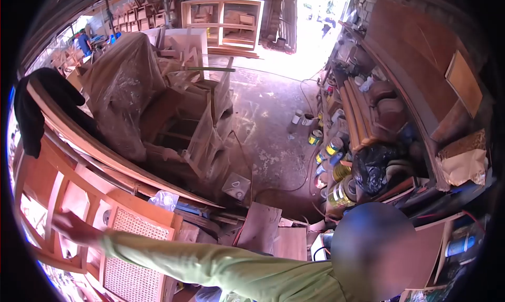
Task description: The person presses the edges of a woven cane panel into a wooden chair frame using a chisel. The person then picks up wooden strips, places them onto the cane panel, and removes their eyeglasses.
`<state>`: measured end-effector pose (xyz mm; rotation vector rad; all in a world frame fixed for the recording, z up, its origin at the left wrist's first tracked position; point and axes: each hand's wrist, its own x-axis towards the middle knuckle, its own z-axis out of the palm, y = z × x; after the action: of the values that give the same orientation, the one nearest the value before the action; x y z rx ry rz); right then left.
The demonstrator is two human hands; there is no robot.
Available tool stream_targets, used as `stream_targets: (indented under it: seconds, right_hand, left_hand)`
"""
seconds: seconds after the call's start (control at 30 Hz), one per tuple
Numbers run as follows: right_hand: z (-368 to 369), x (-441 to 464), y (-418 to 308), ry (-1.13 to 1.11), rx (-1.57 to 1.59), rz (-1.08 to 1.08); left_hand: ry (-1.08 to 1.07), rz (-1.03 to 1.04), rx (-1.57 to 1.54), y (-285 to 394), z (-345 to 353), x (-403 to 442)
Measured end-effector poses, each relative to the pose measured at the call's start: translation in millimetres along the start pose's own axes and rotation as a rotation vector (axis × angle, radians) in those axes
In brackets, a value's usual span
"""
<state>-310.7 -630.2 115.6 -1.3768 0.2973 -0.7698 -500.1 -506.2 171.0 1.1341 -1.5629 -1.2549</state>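
Observation:
Neither my left hand nor my right hand can be made out as my own. A person close by, whose blurred head (373, 254) is at the lower right, stretches an arm in a green sleeve (210, 262) leftward across the bottom. That person's hand (76, 229) is at a wooden furniture frame (55, 197) on the far left; its fingers are smeared, so I cannot tell whether it grips. Below the forearm lies a woven cane panel (134, 252) set in wood.
Plastic-draped wooden furniture (123, 86) stands left of the concrete floor (271, 123). Paint cans (343, 194), a black plastic bag (373, 168) and long wooden pieces (352, 113) line the right. A hose (286, 189) crosses the floor. Another person (84, 42) is far left.

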Motion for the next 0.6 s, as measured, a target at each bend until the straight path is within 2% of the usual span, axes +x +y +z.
stream_targets:
  seconds: [0.17, 0.2, 0.27, 0.33, 0.37, 0.4, 0.47, 0.5, 0.53, 0.57, 0.6]
  right_hand:
    - [-51, -83, 100, 0.044, 0.068, 0.383]
    - [-57, -100, 124, 0.145, 0.073, 0.331]
    - [-73, -103, 163, 0.128, -0.002, 0.369]
    - [-88, -106, 174, 0.139, -0.149, 0.254]
    - [-94, -103, 177, 0.134, -0.227, 0.172]
    - [-96, -98, 178, 0.123, -0.289, 0.087]
    - [-82, -87, 180, 0.080, -0.355, -0.059]
    - [-72, -81, 182, 0.057, -0.374, -0.126]
    - [-61, -76, 187, 0.006, -0.418, -0.094]
    - [-42, -76, 182, -0.030, -0.511, -0.187]
    - [-20, -77, 192, -0.025, -0.458, -0.240]
  left_hand:
    - [0.145, -0.014, -0.027, -4, -53, -30]
    - [0.166, -0.027, -0.025, -8, -63, -39]
    - [0.161, -0.090, 0.000, -28, -82, -63]
    - [0.042, -0.173, 0.104, -71, -81, -92]
    - [-0.054, -0.109, 0.300, -113, -68, -103]
    - [-0.074, -0.154, 0.297, -150, -50, -119]
    - [-0.113, -0.429, 0.353, -213, -9, -166]
    - [-0.027, -0.518, 0.314, -241, 7, -192]
    - [0.041, -0.587, 0.278, -268, 22, -216]
    - [0.102, -0.644, 0.252, -287, 33, -240]
    - [0.216, -0.698, 0.223, -300, 37, -262]
